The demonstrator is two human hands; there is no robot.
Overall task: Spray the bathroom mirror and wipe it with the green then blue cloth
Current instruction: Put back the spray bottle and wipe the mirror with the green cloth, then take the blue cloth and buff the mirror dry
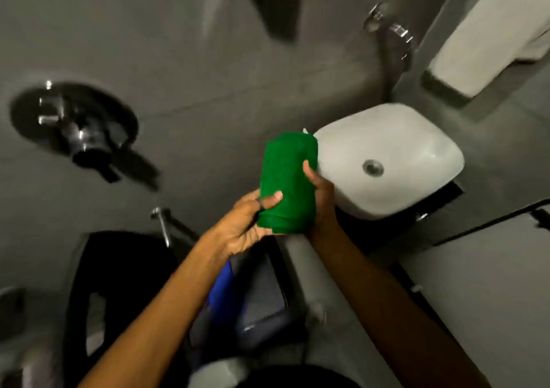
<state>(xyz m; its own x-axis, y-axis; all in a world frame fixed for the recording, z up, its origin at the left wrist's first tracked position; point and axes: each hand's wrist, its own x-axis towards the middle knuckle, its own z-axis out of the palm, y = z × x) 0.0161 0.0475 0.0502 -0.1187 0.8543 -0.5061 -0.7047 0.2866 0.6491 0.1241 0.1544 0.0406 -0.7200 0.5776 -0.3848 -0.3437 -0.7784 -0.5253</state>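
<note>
We grasp the green cloth [285, 184] between both hands, left [244, 227] under its lower edge, right [320, 192] along its side, likely folding it for wiping; blue cloth [221, 292] lies below our left wrist.

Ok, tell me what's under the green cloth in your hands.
Below the green cloth, held by the left hand and right hand, sits a dark bin-like container with something blue beside it. The white sink lies behind. Whatever lies directly beneath the cloth is covered.
</note>
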